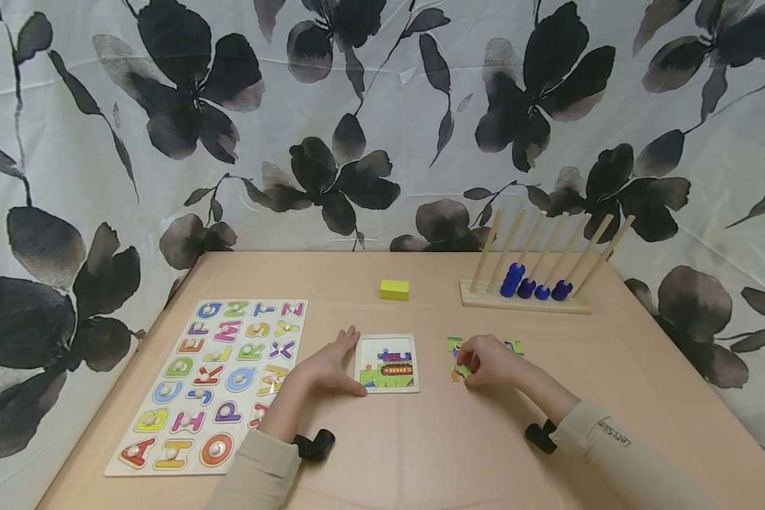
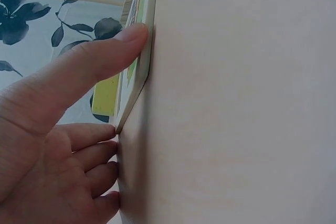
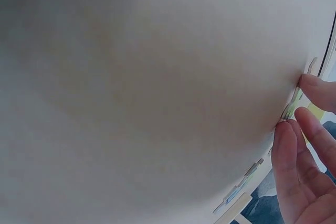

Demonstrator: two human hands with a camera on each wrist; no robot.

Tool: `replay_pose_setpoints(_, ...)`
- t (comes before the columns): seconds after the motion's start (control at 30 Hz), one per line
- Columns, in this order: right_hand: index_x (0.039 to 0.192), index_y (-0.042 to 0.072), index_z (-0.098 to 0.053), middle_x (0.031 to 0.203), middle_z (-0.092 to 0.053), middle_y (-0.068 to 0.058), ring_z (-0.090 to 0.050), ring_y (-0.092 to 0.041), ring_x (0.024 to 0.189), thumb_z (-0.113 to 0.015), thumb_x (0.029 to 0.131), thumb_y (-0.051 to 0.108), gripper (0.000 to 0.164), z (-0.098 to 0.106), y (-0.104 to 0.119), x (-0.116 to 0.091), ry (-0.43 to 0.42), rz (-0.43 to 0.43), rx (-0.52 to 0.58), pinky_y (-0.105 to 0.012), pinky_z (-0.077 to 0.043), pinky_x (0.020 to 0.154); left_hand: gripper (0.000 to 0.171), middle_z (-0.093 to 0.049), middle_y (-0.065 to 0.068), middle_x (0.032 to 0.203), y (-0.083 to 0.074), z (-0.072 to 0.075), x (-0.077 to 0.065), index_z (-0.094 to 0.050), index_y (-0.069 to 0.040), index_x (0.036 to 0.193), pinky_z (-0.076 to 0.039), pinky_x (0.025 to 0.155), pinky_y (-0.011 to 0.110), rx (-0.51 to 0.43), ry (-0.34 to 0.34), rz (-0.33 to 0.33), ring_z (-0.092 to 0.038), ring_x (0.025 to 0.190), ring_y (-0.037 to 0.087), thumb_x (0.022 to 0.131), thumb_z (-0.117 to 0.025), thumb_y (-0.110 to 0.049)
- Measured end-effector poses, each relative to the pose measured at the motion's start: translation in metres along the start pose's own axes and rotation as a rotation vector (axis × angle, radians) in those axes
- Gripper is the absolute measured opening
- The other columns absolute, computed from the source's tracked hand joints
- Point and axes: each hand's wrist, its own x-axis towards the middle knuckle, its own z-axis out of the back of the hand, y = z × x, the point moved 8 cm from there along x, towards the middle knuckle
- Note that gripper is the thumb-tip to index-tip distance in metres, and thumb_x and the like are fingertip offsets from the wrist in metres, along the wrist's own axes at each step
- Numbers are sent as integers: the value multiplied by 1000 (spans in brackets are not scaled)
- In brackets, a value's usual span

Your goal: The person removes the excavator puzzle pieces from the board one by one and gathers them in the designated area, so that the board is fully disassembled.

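Head view: on the counter (image 1: pixel 395 439), the left hand (image 1: pixel 330 365) lies released along the left side of a small puzzle tray (image 1: pixel 387 343), its fingers relaxed and its thumb at the near left corner. The tray is partly filled with coloured pieces. To its right, the right hand (image 1: pixel 496 361) is grasping a green puzzle piece (image 1: pixel 462 370) among loose pieces (image 1: pixel 454 343). A letter board (image 1: pixel 209 425) lies left; a yellow block (image 1: pixel 394 290) sits beyond the tray; a bead rack (image 1: pixel 506 301) with 7 rods stands far right, before a flowered cloth (image 1: pixel 248 234).

Left wrist view: the thumb touches the tray's edge; the other 4 fingers lie side by side.

Right wrist view: the thumb and fingertips pinch the piece, seen nearly edge-on.
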Motion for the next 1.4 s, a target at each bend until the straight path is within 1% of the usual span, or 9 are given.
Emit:
replay_pose_setpoints(0.27, 83, 2, -64, 75, -59, -2, -55, -14, 65, -76, 65, -2, 22, 2, 1, 0, -11, -1, 15, -20, -47, 55, 107, -13, 15, 151, 1, 0, 0, -23, 1, 143, -15, 109, 49, 9, 11, 0, -8, 138, 32, 61, -85, -26)
replay_pose_setpoints(0.43, 85, -1, -64, 77, -58, -5, -54, -15, 65, -75, 65, -2, 23, 10, 8, 2, -36, -4, 34, -21, -47, 56, 107, -12, 14, 152, 2, 0, 0, -22, 0, 144, -15, 109, 48, 5, 19, 7, -7, 138, 31, 61, -85, -27)
replay_pose_setpoints(0.57, 89, -3, -65, 80, -59, -7, -55, -14, 66, -75, 68, 0, 23, 16, 14, 8, -61, 1, 34, -22, -48, 57, 107, -12, 14, 151, 1, -1, 0, -22, 0, 143, -15, 109, 49, 2, 18, 3, -7, 138, 31, 61, -85, -26)
replay_pose_setpoints(0.7, 92, -1, -66, 82, -61, -8, -56, -14, 68, -74, 71, 4, 23, 15, 21, 18, -59, -3, 24, -23, -49, 59, 107, -12, 15, 151, 0, -1, -1, -22, 1, 143, -14, 109, 48, 2, 15, -3, -7, 138, 32, 61, -85, -26)
replay_pose_setpoints(0.83, 93, -1, -66, 85, -62, -9, -56, -15, 70, -74, 73, 7, 23, 12, 31, 29, -55, -1, 47, -25, -49, 62, 107, -13, 15, 151, 0, -1, 0, -23, 2, 143, -14, 110, 47, -4, 9, -5, -7, 138, 32, 61, -85, -25)
replay_pose_setpoints(1.0, 95, 1, -66, 83, -61, -4, -54, -13, 69, -76, 74, 13, 26, 6, 46, 41, -60, -4, 101, -24, -48, 61, 107, -13, 14, 151, 0, 0, -1, -23, 1, 143, -14, 109, 48, -12, 5, -1, -7, 138, 31, 60, -86, -25)
replay_pose_setpoints(1.13, 95, 1, -66, 81, -60, -2, -54, -14, 69, -77, 72, 14, 28, -3, 55, 49, -58, 7, 151, -23, -48, 59, 107, -13, 15, 151, 1, 0, -1, -23, 2, 143, -14, 109, 49, -17, 2, -7, -7, 138, 32, 60, -86, -24)
replay_pose_setpoints(1.4, 96, 2, -67, 83, -62, -5, -54, -15, 70, -77, 73, 15, 29, -24, 64, 65, -12, -22, 194, -21, -47, 61, 107, -13, 13, 151, 2, -1, -1, -23, 1, 143, -13, 110, 47, -19, 7, 1, -6, 138, 30, 60, -86, -24)
